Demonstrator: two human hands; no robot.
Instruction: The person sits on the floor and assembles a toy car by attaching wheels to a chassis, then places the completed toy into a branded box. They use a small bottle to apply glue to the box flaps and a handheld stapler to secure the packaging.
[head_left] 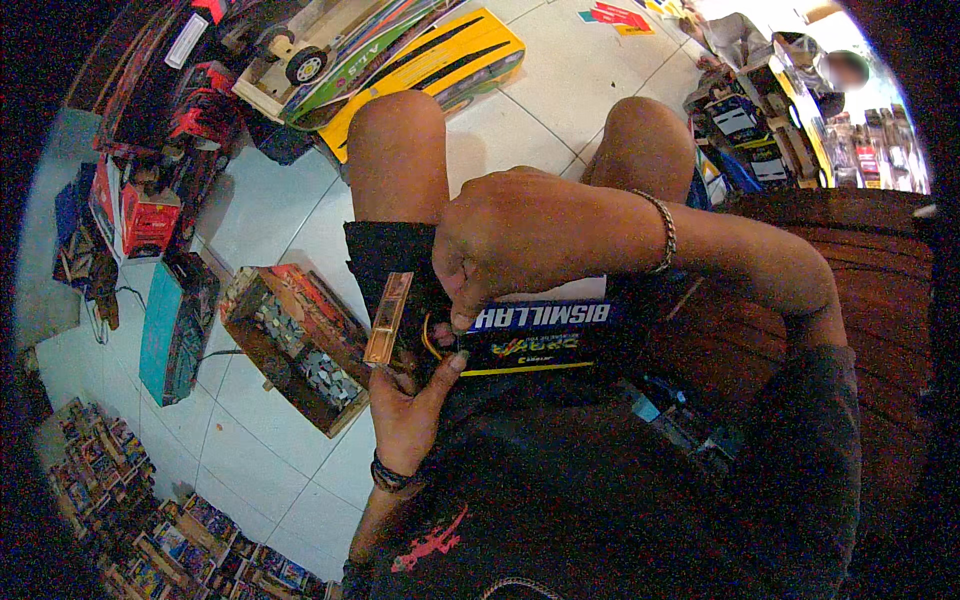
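On my lap lies a dark box-like piece, likely a toy truck body (545,348), with a blue, white and black printed face and a yellow strip along its near edge. My left hand (408,415) grips its left end, thumb on the edge. A narrow wood-coloured framed strip (388,320) stands out at that end, just above the left fingers. Thin yellow wire (428,335) loops there. My right hand (510,240) reaches across from the right, its fingers pinched together at the same end. What they hold is hidden beneath the hand.
Left of my knees, an open wooden box (300,350) holds many small grey pieces. A teal box (178,330) and red model trucks (140,215) stand beyond it. A yellow-and-green model bus (425,65) lies ahead. Many small printed packs (190,545) are stacked at lower left.
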